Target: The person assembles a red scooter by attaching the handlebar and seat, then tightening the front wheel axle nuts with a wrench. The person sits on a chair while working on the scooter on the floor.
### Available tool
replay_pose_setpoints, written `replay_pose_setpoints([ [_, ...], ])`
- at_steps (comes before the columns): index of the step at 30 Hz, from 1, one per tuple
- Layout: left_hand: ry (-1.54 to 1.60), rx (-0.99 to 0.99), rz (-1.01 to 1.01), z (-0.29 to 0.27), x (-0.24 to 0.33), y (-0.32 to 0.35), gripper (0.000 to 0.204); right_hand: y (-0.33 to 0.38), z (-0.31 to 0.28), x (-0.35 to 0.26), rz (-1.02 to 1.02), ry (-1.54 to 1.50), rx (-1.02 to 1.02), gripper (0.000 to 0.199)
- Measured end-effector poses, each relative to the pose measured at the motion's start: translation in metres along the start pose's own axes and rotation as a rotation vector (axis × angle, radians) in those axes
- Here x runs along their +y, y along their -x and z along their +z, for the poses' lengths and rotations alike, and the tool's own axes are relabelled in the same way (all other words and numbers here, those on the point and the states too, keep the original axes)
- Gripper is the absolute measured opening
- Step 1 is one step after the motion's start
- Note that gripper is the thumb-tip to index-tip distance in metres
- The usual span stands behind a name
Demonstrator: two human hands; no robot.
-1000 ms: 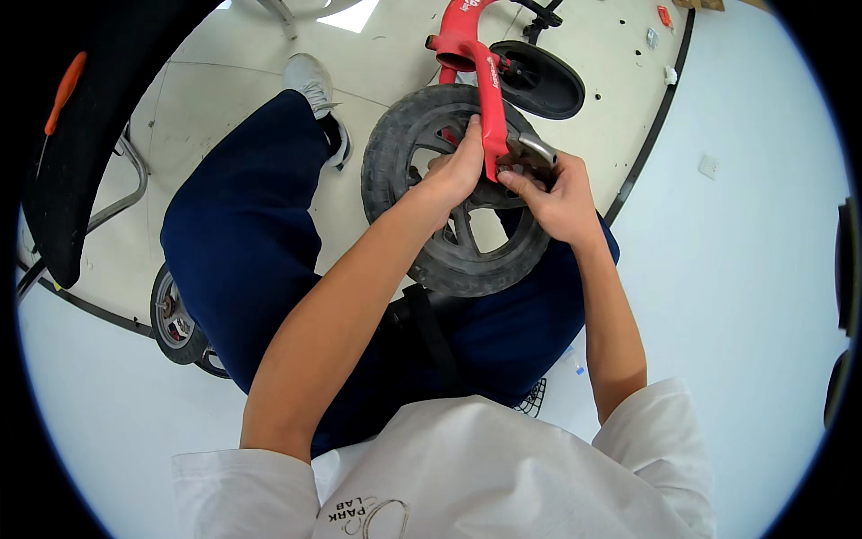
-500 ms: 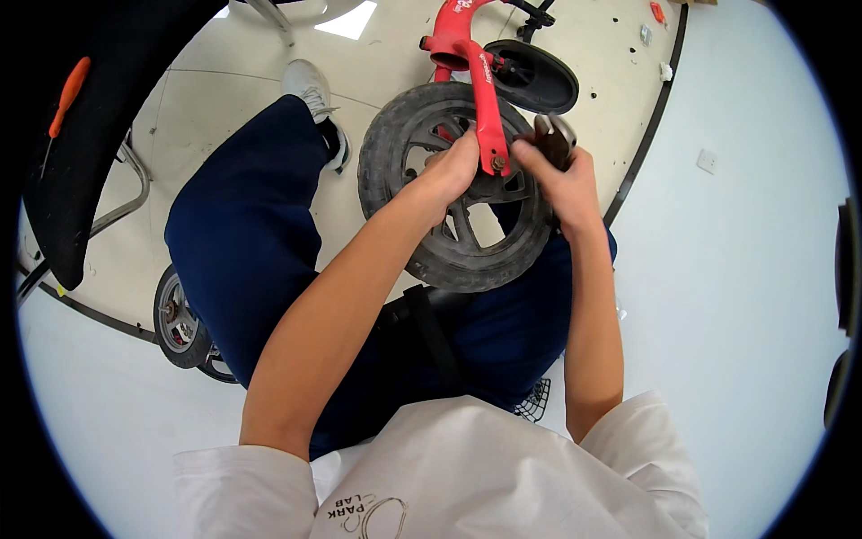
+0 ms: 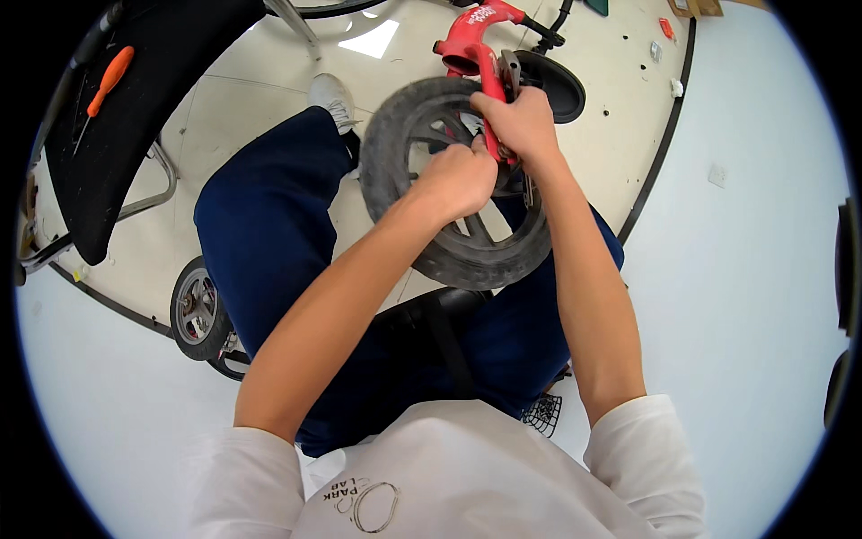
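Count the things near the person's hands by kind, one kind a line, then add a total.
Hands: 2, left hand and right hand
Wheels: 2, big wheel and small wheel
Red frame: 1
Orange screwdriver: 1
Total: 6

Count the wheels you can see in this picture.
2. A large black wheel sits on the person's lap in the red fork, under both hands. A small grey wheel stands on the floor at left. Others may be hidden.
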State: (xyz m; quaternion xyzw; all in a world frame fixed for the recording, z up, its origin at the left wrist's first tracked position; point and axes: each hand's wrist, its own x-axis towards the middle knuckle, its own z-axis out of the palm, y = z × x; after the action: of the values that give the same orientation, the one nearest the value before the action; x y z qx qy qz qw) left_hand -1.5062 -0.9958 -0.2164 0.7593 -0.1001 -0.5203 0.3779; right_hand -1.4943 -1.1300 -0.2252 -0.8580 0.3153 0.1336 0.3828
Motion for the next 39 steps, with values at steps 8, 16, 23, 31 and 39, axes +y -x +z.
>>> replay_pose_setpoints([
  [8,-0.293,0.688,0.323,-0.064,-0.002,0.085,0.036,-0.005,0.02,-0.018,0.081,-0.089,-0.023,0.041],
  [16,1.055,0.462,0.027,-0.046,-0.034,0.099,0.043,0.003,0.008,-0.039,0.147,-0.339,-0.025,0.025],
  [23,0.672,0.848,0.159,-0.096,0.019,0.161,0.031,0.017,0.004,-0.106,0.105,-0.901,-0.093,0.018],
  [31,0.473,0.981,0.36,-0.084,0.069,0.191,0.036,0.024,-0.026,-0.117,0.221,-0.987,-0.197,0.023],
  [39,0.099,1.018,0.539,-0.088,0.146,0.182,0.044,0.005,-0.057,-0.114,0.285,-1.315,-0.298,0.027],
])
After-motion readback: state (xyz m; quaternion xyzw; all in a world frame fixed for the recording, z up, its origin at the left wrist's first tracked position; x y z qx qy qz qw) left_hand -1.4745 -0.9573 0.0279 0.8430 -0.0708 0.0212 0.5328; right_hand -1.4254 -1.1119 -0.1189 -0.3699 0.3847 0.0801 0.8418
